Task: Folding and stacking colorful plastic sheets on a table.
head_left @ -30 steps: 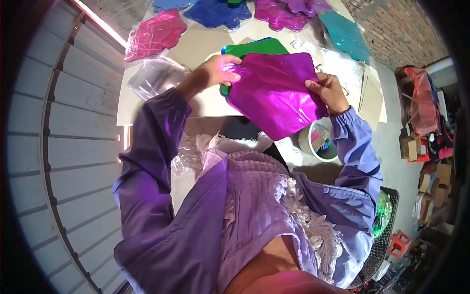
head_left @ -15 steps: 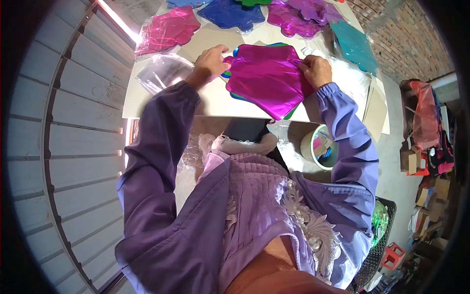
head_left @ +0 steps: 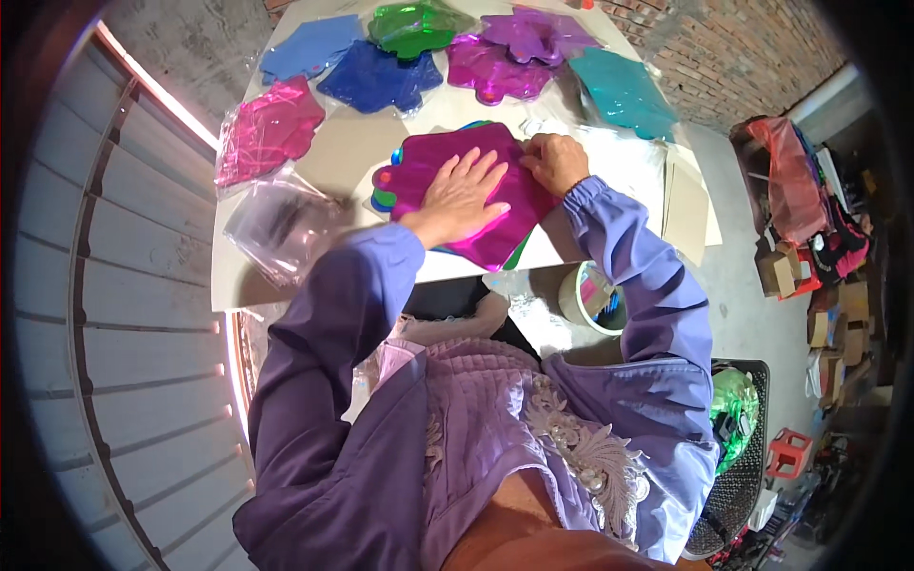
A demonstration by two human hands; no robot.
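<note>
A magenta foil sheet [head_left: 509, 233], flat and many-sided with a small rounded tab at its left, lies on top of a stack on the white table [head_left: 357, 243]. Blue and green foil edges [head_left: 384, 200] peek out from under it. My left hand [head_left: 462, 202] rests palm down on the magenta foil, its fingers stretched and spread. At the sheet's upper right edge, my right hand [head_left: 557, 162] has its thumb and fingers bent together on the foil. Part of that edge is hidden under the fingers.
Bagged foil pieces lie along the far side: pink [head_left: 271, 130], dark blue [head_left: 381, 76], green [head_left: 414, 29], purple [head_left: 495, 68] and teal [head_left: 624, 90]. Clear plastic bags [head_left: 286, 224] sit at the left. Below the table's right front edge stands a white bucket [head_left: 574, 305].
My left hand has gone from the foil's left edge to lying flat on its middle. The foil now lies flatter on the stack, with my right hand still at its right edge. The view has shifted.
</note>
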